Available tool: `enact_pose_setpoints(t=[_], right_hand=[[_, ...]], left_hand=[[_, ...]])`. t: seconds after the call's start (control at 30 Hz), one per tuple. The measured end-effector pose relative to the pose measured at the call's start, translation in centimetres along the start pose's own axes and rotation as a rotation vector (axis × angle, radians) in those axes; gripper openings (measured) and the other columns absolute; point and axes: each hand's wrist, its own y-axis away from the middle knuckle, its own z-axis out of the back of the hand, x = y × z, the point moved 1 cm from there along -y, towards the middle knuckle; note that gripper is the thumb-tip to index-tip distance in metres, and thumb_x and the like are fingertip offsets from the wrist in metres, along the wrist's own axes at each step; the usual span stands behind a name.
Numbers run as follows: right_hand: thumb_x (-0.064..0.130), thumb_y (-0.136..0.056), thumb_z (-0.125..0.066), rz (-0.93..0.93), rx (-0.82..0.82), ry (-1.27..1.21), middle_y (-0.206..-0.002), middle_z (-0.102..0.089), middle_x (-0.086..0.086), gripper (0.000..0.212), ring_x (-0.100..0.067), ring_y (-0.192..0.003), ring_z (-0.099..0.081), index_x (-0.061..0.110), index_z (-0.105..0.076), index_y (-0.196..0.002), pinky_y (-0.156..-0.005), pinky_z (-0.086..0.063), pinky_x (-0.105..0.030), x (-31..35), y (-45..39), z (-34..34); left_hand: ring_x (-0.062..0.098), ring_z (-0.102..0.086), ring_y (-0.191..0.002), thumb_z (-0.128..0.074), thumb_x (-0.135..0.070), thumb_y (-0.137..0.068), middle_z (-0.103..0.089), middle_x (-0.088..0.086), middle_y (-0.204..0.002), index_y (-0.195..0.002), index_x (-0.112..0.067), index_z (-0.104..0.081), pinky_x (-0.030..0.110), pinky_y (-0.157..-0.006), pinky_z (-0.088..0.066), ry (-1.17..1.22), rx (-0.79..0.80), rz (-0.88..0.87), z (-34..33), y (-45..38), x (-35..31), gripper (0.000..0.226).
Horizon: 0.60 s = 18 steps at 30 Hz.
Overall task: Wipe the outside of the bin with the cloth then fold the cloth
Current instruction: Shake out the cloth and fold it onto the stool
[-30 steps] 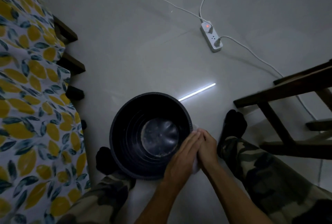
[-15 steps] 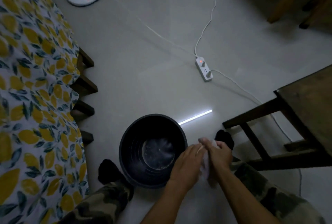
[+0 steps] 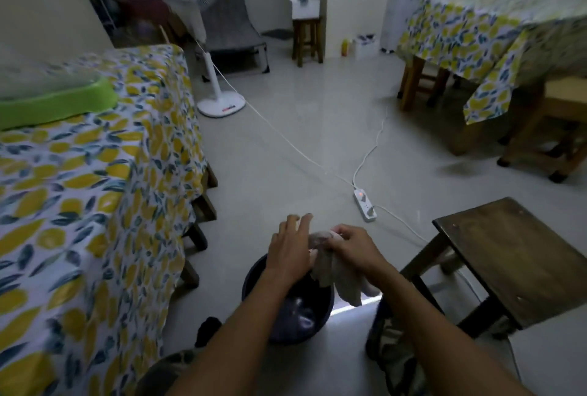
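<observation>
The dark round bin (image 3: pixel 320 316) stands upright on the floor between my legs, its opening partly hidden by my forearms. Above it, a pale crumpled cloth (image 3: pixel 341 278) hangs in the air. My right hand (image 3: pixel 352 248) pinches the cloth's top edge. My left hand (image 3: pixel 290 248) is beside it on the left, fingers spread and pointing away; its thumb side touches the cloth, but whether it grips it is hidden.
A table with a lemon-print cover (image 3: pixel 95 189) is close on the left. A wooden stool (image 3: pixel 514 262) stands at the right. A white power strip (image 3: pixel 364 205) and its cables lie on the floor ahead, with a standing fan (image 3: pixel 219 103) farther back.
Both hands have lifted the cloth from the bin's right side up above its rim. The view has tilted upward, so much more of the room shows.
</observation>
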Motion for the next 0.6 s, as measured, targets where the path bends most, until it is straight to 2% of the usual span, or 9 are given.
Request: enact_pose_setpoints(t=[0.03, 0.1, 0.2, 0.3, 0.33, 0.4, 0.47, 0.6], right_hand=[[0.032, -0.083, -0.070, 0.046, 0.036, 0.030, -0.082, -0.076, 0.011, 0.007, -0.010, -0.086, -0.070, 0.028, -0.076, -0.082, -0.082, -0.057, -0.035, 1.5, 0.6, 0.1], [0.029, -0.090, -0.067, 0.121, 0.086, 0.095, -0.085, -0.075, 0.010, 0.009, -0.006, -0.087, -0.069, 0.028, -0.076, -0.088, -0.081, -0.057, -0.031, 4.0, 1.5, 0.2], [0.034, -0.090, -0.066, 0.235, 0.088, 0.215, -0.087, -0.074, 0.012, 0.009, -0.008, -0.087, -0.069, 0.031, -0.074, -0.092, -0.077, -0.057, -0.027, 7.5, 2.9, 0.8], [0.025, -0.090, -0.067, 0.276, -0.008, 0.312, -0.087, -0.071, 0.011, 0.010, -0.007, -0.083, -0.067, 0.029, -0.073, -0.097, -0.067, -0.047, -0.012, 10.3, 4.5, 1.8], [0.021, -0.089, -0.066, 0.283, -0.046, 0.329, -0.089, -0.072, 0.007, 0.012, -0.011, -0.085, -0.068, 0.027, -0.071, -0.099, -0.069, -0.050, -0.016, 11.0, 5.0, 2.1], [0.018, -0.089, -0.064, 0.324, -0.097, 0.354, -0.095, -0.074, 0.000, 0.014, -0.021, -0.089, -0.069, 0.026, -0.064, -0.100, -0.077, -0.058, -0.034, 12.1, 6.1, 2.5], [0.019, -0.087, -0.064, 0.344, -0.158, 0.387, -0.091, -0.072, -0.005, 0.015, -0.028, -0.082, -0.068, 0.025, -0.054, -0.098, -0.075, -0.059, -0.046, 12.8, 7.0, 3.1], [0.020, -0.087, -0.064, 0.341, -0.360, 0.511, -0.084, -0.065, -0.006, 0.022, -0.031, -0.072, -0.063, 0.024, -0.043, -0.094, -0.066, -0.059, -0.050, 12.8, 8.1, 5.5]], left_hand=[[0.029, -0.037, -0.131, -0.064, -0.037, -0.087, -0.035, 0.007, -0.148, -0.147, -0.022, -0.035, 0.045, -0.103, -0.041, -0.009, 0.012, -0.032, 1.6, 0.3, 0.0, 0.069], [0.027, -0.040, -0.129, -0.065, -0.033, -0.087, -0.040, 0.005, -0.145, -0.135, -0.022, -0.048, 0.043, -0.101, -0.041, -0.048, 0.034, -0.105, 4.6, 1.1, -0.1, 0.052], [0.031, -0.056, -0.105, -0.062, -0.026, -0.087, -0.060, 0.008, -0.113, -0.106, -0.016, -0.053, 0.040, -0.083, -0.045, 0.025, -0.002, -0.110, 8.8, 2.5, -0.4, 0.023], [0.037, -0.060, -0.089, -0.059, -0.027, -0.088, -0.065, 0.015, -0.099, -0.098, -0.017, -0.045, 0.041, -0.069, -0.046, 0.058, -0.017, -0.093, 12.6, 3.9, -1.6, 0.020], [0.037, -0.060, -0.086, -0.058, -0.027, -0.089, -0.065, 0.016, -0.097, -0.097, -0.017, -0.043, 0.041, -0.067, -0.046, 0.049, -0.028, -0.107, 13.7, 4.3, -2.2, 0.020], [0.038, -0.058, -0.082, -0.056, -0.024, -0.091, -0.063, 0.017, -0.095, -0.096, -0.018, -0.039, 0.040, -0.064, -0.043, 0.039, -0.059, -0.141, 15.7, 4.9, -3.8, 0.018], [0.037, -0.055, -0.076, -0.053, -0.019, -0.093, -0.061, 0.015, -0.090, -0.095, -0.020, -0.036, 0.037, -0.061, -0.038, 0.042, -0.105, -0.178, 17.5, 5.3, -5.6, 0.018], [0.036, -0.052, -0.068, -0.049, -0.012, -0.092, -0.056, 0.011, -0.082, -0.099, -0.018, -0.034, 0.038, -0.057, -0.035, 0.009, -0.201, -0.245, 19.7, 5.2, -9.2, 0.017]])
